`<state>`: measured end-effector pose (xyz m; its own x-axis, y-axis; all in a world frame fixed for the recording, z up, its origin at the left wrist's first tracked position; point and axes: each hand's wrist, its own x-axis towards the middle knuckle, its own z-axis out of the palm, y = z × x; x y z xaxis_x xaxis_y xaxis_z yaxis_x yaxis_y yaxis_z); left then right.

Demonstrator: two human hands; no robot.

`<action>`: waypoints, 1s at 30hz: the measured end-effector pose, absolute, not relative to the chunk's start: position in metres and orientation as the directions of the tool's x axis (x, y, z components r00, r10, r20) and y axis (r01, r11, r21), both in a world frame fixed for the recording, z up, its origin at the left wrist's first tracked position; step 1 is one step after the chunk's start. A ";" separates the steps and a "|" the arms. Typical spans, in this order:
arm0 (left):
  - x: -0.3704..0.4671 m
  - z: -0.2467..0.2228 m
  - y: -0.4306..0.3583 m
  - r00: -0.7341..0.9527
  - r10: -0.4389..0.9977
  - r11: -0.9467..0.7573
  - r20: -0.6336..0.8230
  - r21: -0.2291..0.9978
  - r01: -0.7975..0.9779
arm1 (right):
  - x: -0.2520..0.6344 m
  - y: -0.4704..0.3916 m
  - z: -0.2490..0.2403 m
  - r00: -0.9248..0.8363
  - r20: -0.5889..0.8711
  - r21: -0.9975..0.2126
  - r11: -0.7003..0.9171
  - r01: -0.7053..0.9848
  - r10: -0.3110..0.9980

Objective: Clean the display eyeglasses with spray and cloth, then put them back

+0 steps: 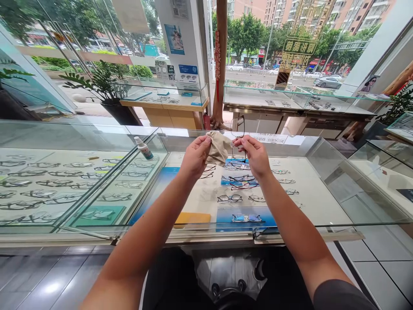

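Observation:
Over the glass display counter (pixel 274 146), my left hand (pixel 195 156) is closed on a beige cleaning cloth (pixel 218 148), which hangs crumpled from its fingers. My right hand (pixel 255 154) pinches a pair of thin dark-framed eyeglasses (pixel 244 126), turned so that one rim stands above the fingers and the other below. The cloth's right edge comes close to the right fingertips; I cannot tell whether it touches the glasses. A white spray bottle (pixel 143 147) stands on the glass top, left of my left hand.
Rows of eyeglasses (pixel 229 198) lie under the counter glass, beside an orange-yellow panel (pixel 193 218). More display cases (pixel 264 99) stand by the windows. A potted plant (pixel 106 86) is at the far left, and a wooden trunk (pixel 221 64) rises behind the counter.

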<state>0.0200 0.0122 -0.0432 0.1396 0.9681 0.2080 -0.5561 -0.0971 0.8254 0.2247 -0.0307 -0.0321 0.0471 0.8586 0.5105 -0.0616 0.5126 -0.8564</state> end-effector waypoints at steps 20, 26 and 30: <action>0.022 -0.035 -0.001 0.022 0.885 -0.409 0.465 0.799 -0.440 | 0.211 -0.031 -0.042 -0.025 0.428 -0.903 0.429 0.025 0.903; 0.017 -0.032 -0.002 -0.005 0.865 -0.477 0.502 0.820 -0.315 | 0.217 -0.035 -0.035 0.086 0.525 -0.845 0.507 0.172 0.847; 0.009 -0.028 -0.002 0.079 0.827 -0.527 0.557 0.816 -0.238 | 0.219 -0.036 -0.032 -0.016 0.568 -0.803 0.558 0.210 0.823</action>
